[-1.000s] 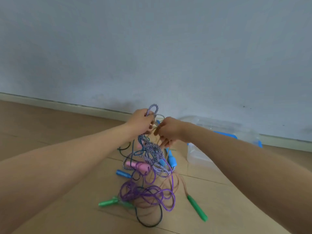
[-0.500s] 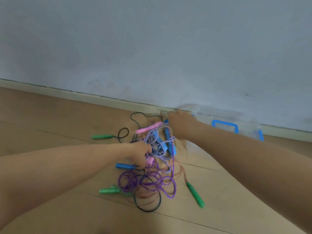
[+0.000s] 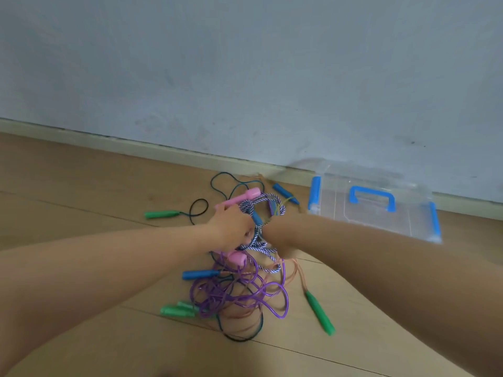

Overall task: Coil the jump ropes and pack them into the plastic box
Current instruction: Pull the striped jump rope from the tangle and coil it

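Entry, head view. I see the tangled heap of jump ropes (image 3: pixel 245 289) lying on the floor mid-frame between the person's forearms, left of the box and apart from it. On top is a braided purple-and-white cord rope (image 3: pixel 262 200) with a far pink plastic handle (image 3: pixel 246 195) and a near pink plastic handle (image 3: pixel 236 258) just under the hands. The left hand (image 3: pixel 231 227) has its fingers curled round this braided rope. The right hand (image 3: pixel 277 234) sits just beside it against the same rope; it is blurred and its fingers are turned away from me, so I cannot tell whether it grips anything. Lower in the heap I note a glossy translucent purple rope (image 3: pixel 272 292) in loose loops, a near blue plastic handle (image 3: pixel 200 274), a pair of green plastic handles (image 3: pixel 177 310) side by side, and a thin orange-tinted cord (image 3: pixel 298 270) running to a long green handle (image 3: pixel 319 312). A thin black cord (image 3: pixel 198 210) loops out to a far-left green handle (image 3: pixel 162 214); a far blue handle (image 3: pixel 283 190) lies near the skirting. The clear plastic box (image 3: pixel 340 216), with blue carry handle (image 3: pixel 371 197) and blue side clips, rests on the floor at right, close to the skirting. Surface: light wooden plank floor (image 3: pixel 81 186), seams running diagonally. Room: pale skirting board (image 3: pixel 136 145) under a matte grey-blue wall (image 3: pixel 245 63) with faint scuffs.
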